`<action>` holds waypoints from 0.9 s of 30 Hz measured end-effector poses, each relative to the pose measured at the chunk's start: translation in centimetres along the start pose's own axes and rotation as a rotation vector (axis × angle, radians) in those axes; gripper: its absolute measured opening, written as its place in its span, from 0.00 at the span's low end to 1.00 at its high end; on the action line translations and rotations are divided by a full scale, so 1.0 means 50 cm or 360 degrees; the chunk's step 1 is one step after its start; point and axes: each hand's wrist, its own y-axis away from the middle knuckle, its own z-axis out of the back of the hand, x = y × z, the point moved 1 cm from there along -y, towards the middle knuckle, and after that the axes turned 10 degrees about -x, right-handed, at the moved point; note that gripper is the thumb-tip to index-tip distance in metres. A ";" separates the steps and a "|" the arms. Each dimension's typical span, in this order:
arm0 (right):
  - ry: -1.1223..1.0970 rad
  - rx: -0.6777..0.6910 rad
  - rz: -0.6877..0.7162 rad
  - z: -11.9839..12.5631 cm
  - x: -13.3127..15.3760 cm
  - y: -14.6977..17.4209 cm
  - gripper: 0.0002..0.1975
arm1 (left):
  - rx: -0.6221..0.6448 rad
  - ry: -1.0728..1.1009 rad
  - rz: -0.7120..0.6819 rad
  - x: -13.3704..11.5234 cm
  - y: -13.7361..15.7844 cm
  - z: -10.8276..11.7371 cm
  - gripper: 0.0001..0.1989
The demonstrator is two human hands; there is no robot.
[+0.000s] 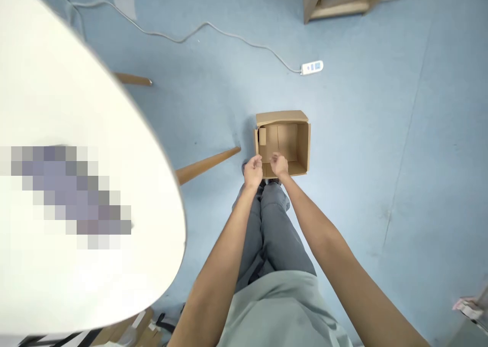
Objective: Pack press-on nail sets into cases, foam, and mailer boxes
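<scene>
An open cardboard box point(302, 146) stands on the floor just in front of my feet. Inside it, against the left wall, is a small brown cardboard piece point(263, 136). My left hand point(253, 172) is at the box's near left corner with its fingers curled in. Whether it touches the wall there, I cannot tell. Over the near part of the opening is my right hand point(280, 164), fingers bent together and slightly blurred. Anything small between the fingers of either hand is hidden from me.
A white round-edged table point(152, 225) fills the left side, its wooden legs point(208, 165) reaching toward the box. Beyond the box, a white power strip point(312, 67) lies on the blue floor with its cable point(208, 24). Wooden furniture point(337, 10) stands at the top.
</scene>
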 end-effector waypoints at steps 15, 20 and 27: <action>-0.0633 0.0088 0.0554 0.488 0.226 0.565 0.18 | 0.0244 0.0149 -0.0421 -0.336 0.596 0.184 0.15; -0.0719 0.0234 0.0737 0.560 0.279 0.694 0.20 | 0.0130 0.0305 -0.0540 -0.380 0.730 0.304 0.21; -0.0694 0.0351 0.0886 0.571 0.343 0.878 0.17 | 0.0012 0.0508 -0.0590 -0.380 0.878 0.463 0.22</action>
